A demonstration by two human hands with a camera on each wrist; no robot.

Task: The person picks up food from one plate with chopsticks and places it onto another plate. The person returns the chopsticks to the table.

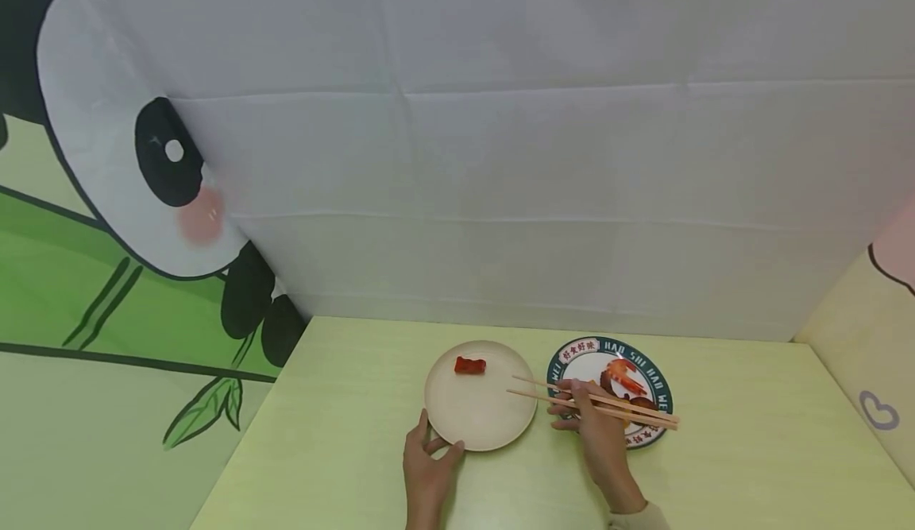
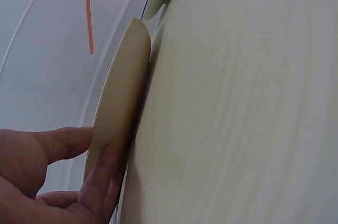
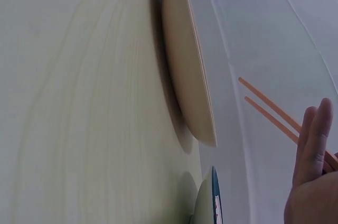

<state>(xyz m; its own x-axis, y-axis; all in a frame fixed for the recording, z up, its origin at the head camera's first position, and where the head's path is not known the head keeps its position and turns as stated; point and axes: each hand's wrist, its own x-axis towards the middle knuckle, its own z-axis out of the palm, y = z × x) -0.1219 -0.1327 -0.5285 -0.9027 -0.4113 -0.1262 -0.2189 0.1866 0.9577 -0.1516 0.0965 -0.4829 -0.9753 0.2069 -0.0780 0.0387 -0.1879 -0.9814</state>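
Note:
My left hand point(image 1: 431, 470) holds the near-left edge of a round beige plate point(image 1: 493, 415), its thumb and fingers against the rim. On that plate lies a small red-brown oblong piece of food point(image 1: 469, 365). My right hand point(image 1: 596, 431) grips a pair of wooden chopsticks point(image 1: 639, 412) over a second plate point(image 1: 668, 395), which has a dark green lettered rim. The chopstick tips point left, above the beige plate's right side, and pinch nothing. A shrimp point(image 1: 623, 375) and dark round food pieces point(image 1: 643, 403) are on the lettered plate, partly hidden by the hand and chopsticks.
Both plates stand near the back of a pale yellow-green table point(image 1: 322, 435). Behind it hangs a creased white cloth point(image 1: 500, 156), with a cartoon panda and bamboo print at the left. A patterned side panel point(image 1: 875, 379) borders the right.

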